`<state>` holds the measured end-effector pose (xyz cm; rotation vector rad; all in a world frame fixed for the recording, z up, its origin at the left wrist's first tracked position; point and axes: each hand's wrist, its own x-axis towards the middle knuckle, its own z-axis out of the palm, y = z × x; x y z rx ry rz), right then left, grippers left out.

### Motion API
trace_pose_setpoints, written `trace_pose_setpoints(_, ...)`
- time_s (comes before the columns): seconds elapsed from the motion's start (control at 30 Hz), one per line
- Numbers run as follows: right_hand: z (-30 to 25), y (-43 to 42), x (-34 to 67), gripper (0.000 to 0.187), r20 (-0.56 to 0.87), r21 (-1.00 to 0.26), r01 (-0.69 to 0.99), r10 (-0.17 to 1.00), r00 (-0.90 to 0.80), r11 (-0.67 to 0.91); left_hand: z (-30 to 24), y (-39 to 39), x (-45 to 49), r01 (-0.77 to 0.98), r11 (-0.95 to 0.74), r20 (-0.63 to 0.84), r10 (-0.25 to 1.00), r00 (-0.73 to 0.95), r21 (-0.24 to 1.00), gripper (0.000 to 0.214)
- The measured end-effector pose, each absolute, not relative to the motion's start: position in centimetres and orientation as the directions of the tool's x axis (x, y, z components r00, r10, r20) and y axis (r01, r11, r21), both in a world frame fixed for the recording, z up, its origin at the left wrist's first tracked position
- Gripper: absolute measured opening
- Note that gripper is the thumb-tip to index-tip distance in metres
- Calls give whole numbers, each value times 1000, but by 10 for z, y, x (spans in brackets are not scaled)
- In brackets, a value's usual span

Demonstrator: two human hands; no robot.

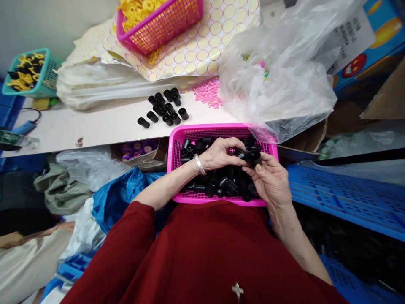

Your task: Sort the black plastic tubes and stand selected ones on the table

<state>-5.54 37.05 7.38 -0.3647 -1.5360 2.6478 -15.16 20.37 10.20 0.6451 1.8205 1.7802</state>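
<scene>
Over a pink basket (172,158) filled with loose black plastic cylinders (229,185), both hands come together. My left hand (223,153), with a silvery bracelet at the wrist, pinches a small black plastic piece (241,154) between thumb and fingers. Right beside it, my right hand (272,177) is closed around a short black cylinder (253,158) with its round end facing up. The two pieces meet or overlap; I cannot tell whether they are joined. On the white table beyond the basket stand several similar black cylinders (167,120), grouped loosely, mostly upright.
Pink beads (209,91) lie beside a clear plastic bag (278,84). Behind are a pink basket of yellow parts (160,25) and a sheet with round stickers (193,57). A turquoise basket (50,78) stands far left. Blue crates (344,194) are at right.
</scene>
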Motion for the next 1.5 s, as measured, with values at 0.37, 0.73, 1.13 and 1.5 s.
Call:
trace_pose_setpoints(0.37, 64, 373, -50, 35, -11, -950, -82, 296, -955, -300, 96, 206, -138, 188, 171, 46, 612, -790, 967, 29)
trace_pose_setpoints(0.73, 70, 383, -47, 32, 282, -954, -248, 221, -934, 170, 98, 205, -141, 495, 423, 61, 711, -700, 759, 28)
trace_pose_setpoints(1.13, 80, 383, -51, 31, 421, -791, -359, 15, -907, 495, 95, 205, -136, 476, 349, 97, 717, -690, 807, 45)
trace_pose_setpoints(1.5, 66, 368, -45, 32, 36, -999, -24, 318, -948, 42, 81, 202, -124, 553, 328, 168, 728, -664, 766, 41)
